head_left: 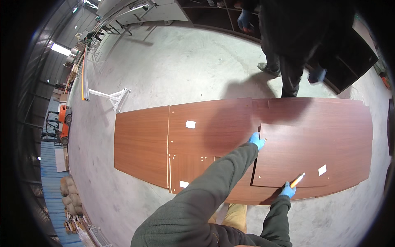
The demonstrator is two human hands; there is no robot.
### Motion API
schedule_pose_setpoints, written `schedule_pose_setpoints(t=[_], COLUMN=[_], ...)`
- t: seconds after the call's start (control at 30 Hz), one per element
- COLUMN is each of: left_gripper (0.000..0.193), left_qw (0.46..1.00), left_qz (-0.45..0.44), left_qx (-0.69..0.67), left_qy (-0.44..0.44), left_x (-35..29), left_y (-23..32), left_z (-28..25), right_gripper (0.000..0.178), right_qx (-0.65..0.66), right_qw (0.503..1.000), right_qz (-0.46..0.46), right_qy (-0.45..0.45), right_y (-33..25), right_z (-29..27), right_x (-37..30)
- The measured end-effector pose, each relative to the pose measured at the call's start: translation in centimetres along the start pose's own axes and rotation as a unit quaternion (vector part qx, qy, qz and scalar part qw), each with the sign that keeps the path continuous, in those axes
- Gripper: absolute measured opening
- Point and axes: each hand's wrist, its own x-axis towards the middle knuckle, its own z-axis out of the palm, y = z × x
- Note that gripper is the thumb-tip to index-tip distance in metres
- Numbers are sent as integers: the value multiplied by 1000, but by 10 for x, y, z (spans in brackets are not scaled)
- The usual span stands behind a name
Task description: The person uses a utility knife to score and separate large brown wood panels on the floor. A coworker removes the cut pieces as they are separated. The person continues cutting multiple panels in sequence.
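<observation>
My left hand (257, 141), in a blue glove, is closed on the left edge of a reddish-brown wooden panel (294, 150). That panel lies at a slight tilt over larger panels of the same colour, with a dark gap along its left side. At its near edge, my right hand (288, 190), also gloved in blue, grips a slim orange tool (296, 180) with a pale tip. The tool's exact kind is too small to tell. A white label (322, 170) sits on the panel, right of the tool.
More brown panels (142, 144) extend left, with white labels and small holes. Across from me stands a person in dark clothes (304, 33) beside dark cabinets (349, 61). A white metal stand (117, 98) is at far left, and an orange forklift (63, 125) is beyond it.
</observation>
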Motion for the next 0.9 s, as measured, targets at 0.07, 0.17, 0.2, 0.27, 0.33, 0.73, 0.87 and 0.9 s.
schedule_pose_setpoints(t=[0.07,0.17,0.2,0.27,0.33,0.73,0.87,0.9], left_gripper=[41,37,37,42,49,68,83,85], left_qw=[992,991,994,995,993,982,975,967], left_qz=[46,-19,0,-14,-53,-98,71,132], left_qx=[60,74,50,40,86,142,181,187], left_qy=[98,111,101,90,64,80,106,115], left_x=[0,21,27,34,35,54,3,-9], left_y=[-9,-15,-14,-10,0,83,94,94], left_z=[20,48,50,51,45,6,27,32], right_gripper=[21,16,16,22,18,28,28,29], right_qx=[-6,-2,-21,-114,-134,-327,-391,-403], right_qw=[999,998,993,989,990,942,915,909], right_qz=[-32,-9,-103,-84,-44,-64,-85,-86], right_qy=[-10,-57,-54,-35,-22,-45,-61,-66], right_y=[-3,-4,-7,-15,-29,-104,-116,-119], right_z=[6,19,23,33,42,106,112,114], right_x=[16,50,55,65,66,60,56,52])
